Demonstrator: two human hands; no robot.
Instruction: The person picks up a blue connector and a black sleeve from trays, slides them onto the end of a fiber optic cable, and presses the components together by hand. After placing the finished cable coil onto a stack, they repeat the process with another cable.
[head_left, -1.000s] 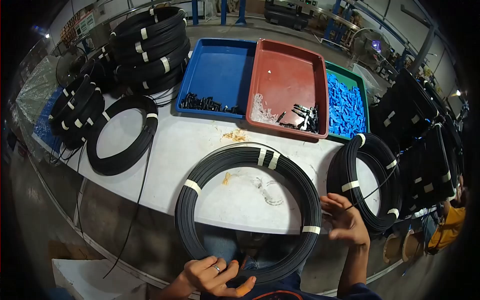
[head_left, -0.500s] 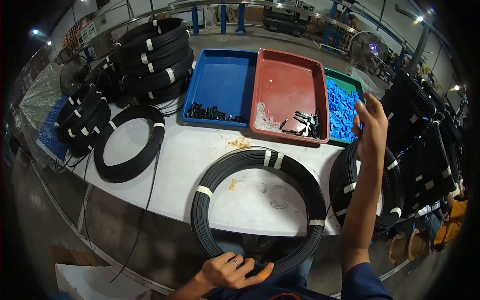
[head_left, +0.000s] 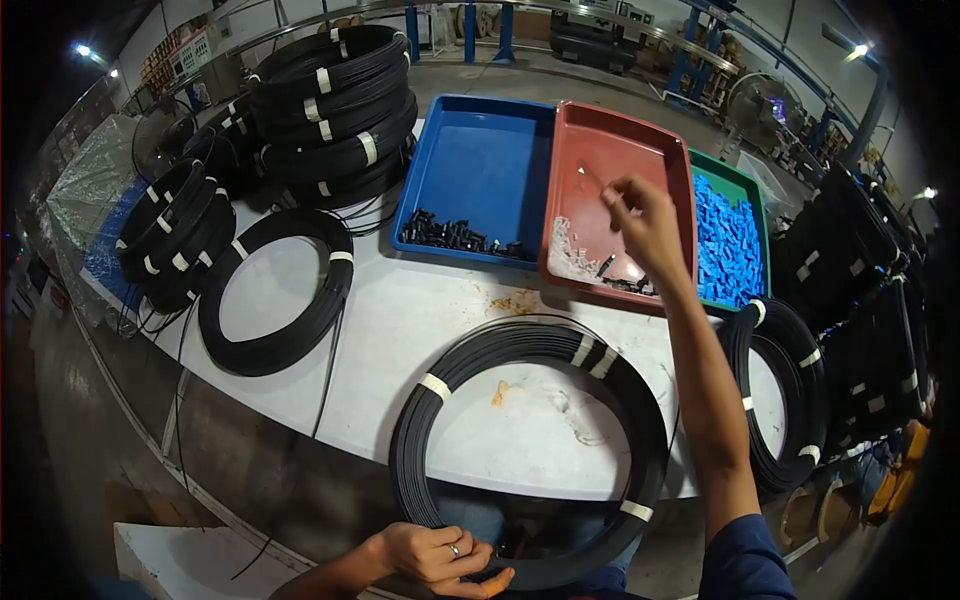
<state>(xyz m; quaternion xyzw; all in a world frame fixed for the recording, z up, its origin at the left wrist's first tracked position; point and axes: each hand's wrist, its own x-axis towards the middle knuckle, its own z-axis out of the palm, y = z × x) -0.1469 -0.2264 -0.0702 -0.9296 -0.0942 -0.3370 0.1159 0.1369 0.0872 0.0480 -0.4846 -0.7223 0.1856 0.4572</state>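
Observation:
A large black cable coil [head_left: 412,440] with pale tape bands lies across the table's front edge, partly overhanging it. My left hand [head_left: 440,558], a ring on one finger, is closed at the coil's lower left edge; what its fingers pinch is too small to name. Over the red tray [head_left: 610,150] my right hand [head_left: 640,215] hangs with bent fingers, and anything between them cannot be made out. Clear pieces [head_left: 570,255] and black pieces lie at the near end of that tray, below the hand.
A blue tray [head_left: 480,170] holds black pieces [head_left: 440,232]; a green tray holds blue pieces [head_left: 725,240]. Stacked coils [head_left: 335,110] stand back left, a single coil [head_left: 215,320] lies left, and another coil [head_left: 738,350] sits right. More coils hang at far right.
My right hand has moved left from beside the green tray to above the red tray. My left hand stays at the coil's near edge. The view has shifted slightly.

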